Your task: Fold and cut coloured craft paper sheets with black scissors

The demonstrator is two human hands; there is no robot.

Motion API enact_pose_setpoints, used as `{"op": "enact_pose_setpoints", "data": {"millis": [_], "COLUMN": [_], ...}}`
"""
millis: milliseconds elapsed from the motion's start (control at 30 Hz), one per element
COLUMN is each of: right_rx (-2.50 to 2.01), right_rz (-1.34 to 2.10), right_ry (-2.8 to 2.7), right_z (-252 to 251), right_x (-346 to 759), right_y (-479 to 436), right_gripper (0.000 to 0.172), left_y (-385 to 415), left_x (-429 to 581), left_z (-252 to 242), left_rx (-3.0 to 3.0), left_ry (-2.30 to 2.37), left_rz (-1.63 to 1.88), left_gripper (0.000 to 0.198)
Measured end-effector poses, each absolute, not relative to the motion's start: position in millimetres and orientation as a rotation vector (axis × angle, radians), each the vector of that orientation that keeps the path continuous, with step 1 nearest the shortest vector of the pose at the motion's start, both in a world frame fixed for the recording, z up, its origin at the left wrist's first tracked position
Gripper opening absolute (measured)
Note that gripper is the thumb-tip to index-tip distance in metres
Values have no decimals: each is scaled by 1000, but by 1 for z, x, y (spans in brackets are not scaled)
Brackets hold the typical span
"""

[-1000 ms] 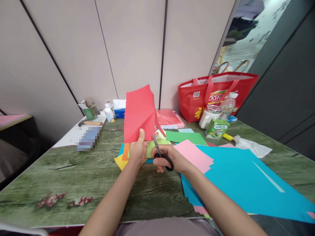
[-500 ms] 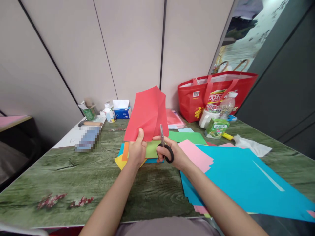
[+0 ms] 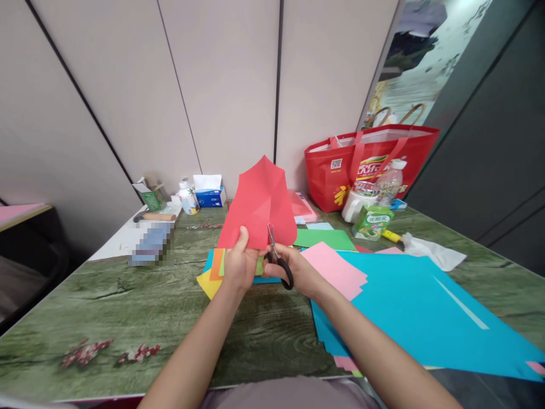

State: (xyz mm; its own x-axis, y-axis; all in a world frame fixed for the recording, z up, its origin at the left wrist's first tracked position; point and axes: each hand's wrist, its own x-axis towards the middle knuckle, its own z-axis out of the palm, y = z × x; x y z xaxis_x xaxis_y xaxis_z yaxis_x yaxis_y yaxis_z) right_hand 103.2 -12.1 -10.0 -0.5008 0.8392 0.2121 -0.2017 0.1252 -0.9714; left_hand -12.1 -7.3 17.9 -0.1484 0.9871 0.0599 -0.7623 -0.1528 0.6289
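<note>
A creased sheet of red paper [image 3: 259, 199] stands up from my hands over the table's middle. My left hand [image 3: 240, 261] grips its lower edge, thumb on the near face and fingers behind. In my right hand [image 3: 293, 267] is a pair of scissors [image 3: 284, 272] with black handles, its blades parted at the paper's bottom edge right of the left hand. One blade lies in front of the red sheet; the other is partly hidden. Below the hands lie a yellow sheet [image 3: 208, 284], an orange sheet [image 3: 216, 267] and green paper, partly covered.
Large blue sheets [image 3: 404, 307] and pink paper [image 3: 336, 270] cover the right side. Behind them stand a green carton [image 3: 373, 222], a white mug [image 3: 355, 204], a bottle [image 3: 390, 182] and a red bag [image 3: 327, 176]. A hammer [image 3: 155, 217] and tissue pack [image 3: 210, 197] are at left.
The scissors have shifted left and down, and their blades now sit at the red sheet's lower edge. The sheet has turned and spread wider to the right.
</note>
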Motion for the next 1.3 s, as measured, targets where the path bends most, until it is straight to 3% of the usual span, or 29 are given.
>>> {"op": "enact_pose_setpoints", "data": {"millis": [1300], "right_rx": [-682], "right_rz": [1612], "right_ry": [-1444], "right_z": [-12], "right_x": [105], "right_y": [-11], "right_gripper": [51], "left_y": [-6], "left_x": [-15], "left_z": [18], "left_rx": [402], "left_ry": [544], "left_rz": [1691], "left_gripper": [22]}}
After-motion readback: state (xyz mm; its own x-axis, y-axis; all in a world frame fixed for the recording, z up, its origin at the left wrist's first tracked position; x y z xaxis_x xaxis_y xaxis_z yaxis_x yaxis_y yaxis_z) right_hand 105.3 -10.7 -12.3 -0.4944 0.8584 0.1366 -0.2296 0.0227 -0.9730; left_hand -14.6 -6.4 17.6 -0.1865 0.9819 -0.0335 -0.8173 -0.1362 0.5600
